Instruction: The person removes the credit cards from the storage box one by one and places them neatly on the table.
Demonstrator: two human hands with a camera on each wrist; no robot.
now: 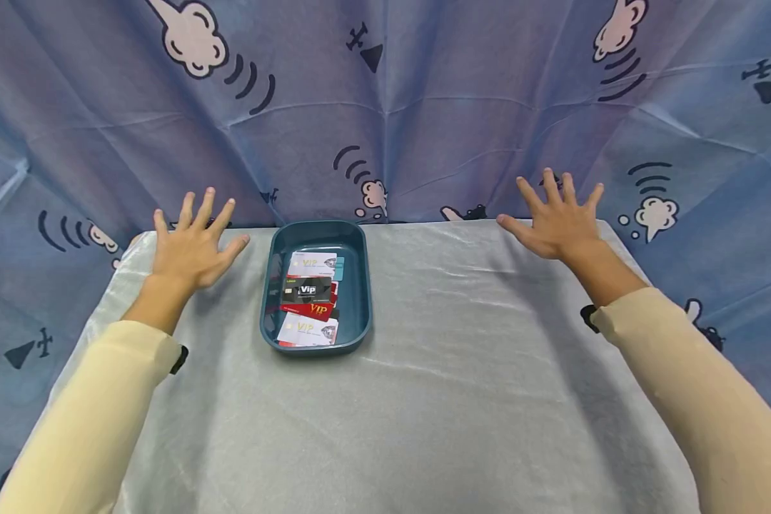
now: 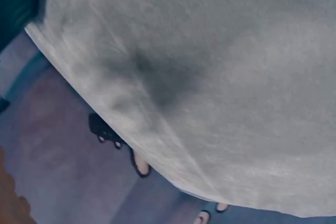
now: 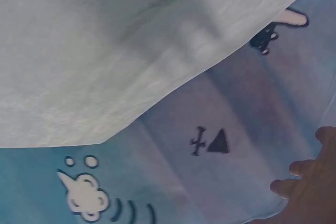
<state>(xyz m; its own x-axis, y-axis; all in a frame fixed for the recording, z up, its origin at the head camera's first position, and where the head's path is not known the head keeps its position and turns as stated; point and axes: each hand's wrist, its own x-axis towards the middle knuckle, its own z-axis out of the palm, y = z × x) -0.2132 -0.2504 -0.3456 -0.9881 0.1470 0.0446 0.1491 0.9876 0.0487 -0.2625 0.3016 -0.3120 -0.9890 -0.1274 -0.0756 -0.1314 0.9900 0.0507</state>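
Long, plain, cream-yellow cloth left sleeve [image 1: 86,421] and matching cream-yellow cloth right sleeve [image 1: 700,378], each ending in a cuff [image 1: 146,343] at the lower forearm. Small black left wrist fitting [image 1: 179,360] and small black right wrist fitting [image 1: 588,318], each partly showing at its cuff's inner edge, details too small to tell. Bare, five-fingered left grip [image 1: 193,248] and right grip [image 1: 555,223].

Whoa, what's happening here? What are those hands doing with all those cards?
A person is holding both hands out with fingers spread: the left hand to the left of a teal tray, the right hand farther off on the other side. Neither hand is holding anything. The VIP cards, white, black and red, lie overlapping inside the tray, which sits on a gray cloth.
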